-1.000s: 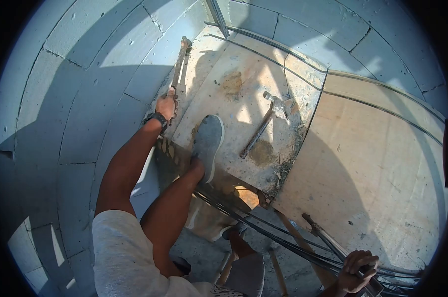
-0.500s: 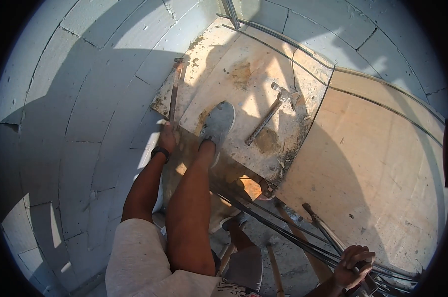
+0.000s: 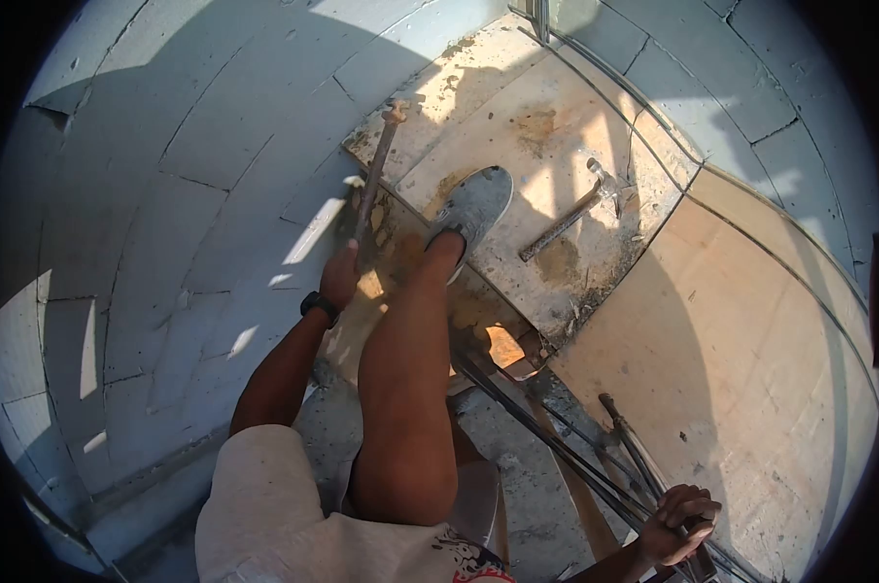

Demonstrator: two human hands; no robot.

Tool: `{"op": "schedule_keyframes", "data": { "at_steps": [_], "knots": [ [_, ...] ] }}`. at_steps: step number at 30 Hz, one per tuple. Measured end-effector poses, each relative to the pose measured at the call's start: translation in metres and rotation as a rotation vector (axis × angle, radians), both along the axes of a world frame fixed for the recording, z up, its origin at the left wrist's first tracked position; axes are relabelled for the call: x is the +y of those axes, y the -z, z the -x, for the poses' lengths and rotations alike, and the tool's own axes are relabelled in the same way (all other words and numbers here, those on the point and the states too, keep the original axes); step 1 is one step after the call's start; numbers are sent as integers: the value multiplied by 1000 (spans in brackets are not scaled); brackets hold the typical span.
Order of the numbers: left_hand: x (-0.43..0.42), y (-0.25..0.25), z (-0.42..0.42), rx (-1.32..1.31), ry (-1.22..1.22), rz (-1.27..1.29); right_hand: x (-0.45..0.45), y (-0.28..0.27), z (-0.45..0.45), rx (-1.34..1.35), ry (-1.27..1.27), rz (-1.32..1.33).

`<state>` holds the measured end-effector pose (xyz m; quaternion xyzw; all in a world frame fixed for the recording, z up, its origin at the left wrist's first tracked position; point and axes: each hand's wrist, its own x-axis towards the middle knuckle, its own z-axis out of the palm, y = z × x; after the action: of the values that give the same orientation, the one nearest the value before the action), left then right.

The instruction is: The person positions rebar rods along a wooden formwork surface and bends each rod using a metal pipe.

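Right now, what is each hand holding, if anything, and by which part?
Left hand: a tool, by the handle end away from its head. Right hand: closed near metal bars; what it holds cannot be told.

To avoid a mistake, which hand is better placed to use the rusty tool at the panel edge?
Left hand, likely: it holds the rusty tool, whose head is over the panel. Right hand grips a bar farther away.
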<state>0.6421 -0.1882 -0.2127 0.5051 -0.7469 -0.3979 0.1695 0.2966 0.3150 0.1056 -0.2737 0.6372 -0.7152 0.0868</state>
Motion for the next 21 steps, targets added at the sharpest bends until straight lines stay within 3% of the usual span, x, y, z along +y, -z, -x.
{"op": "schedule_keyframes", "data": {
  "at_steps": [4,10,14,17,21],
  "knots": [
    [94,-51,-35,-31,-206,-389,4,0,0,8,7,-10],
    [197,-50,-93,-266,-241,-485,-4,0,0,31,-39,-83],
    [237,-28,-115,-364,-304,-621,-9,0,2,42,-51,-98],
    [258,28,-144,-481,-232,-555,-14,-4,3,41,-74,-136],
    [272,56,-150,-554,-389,-906,-20,-4,8,53,-121,-159]
  ]
}}
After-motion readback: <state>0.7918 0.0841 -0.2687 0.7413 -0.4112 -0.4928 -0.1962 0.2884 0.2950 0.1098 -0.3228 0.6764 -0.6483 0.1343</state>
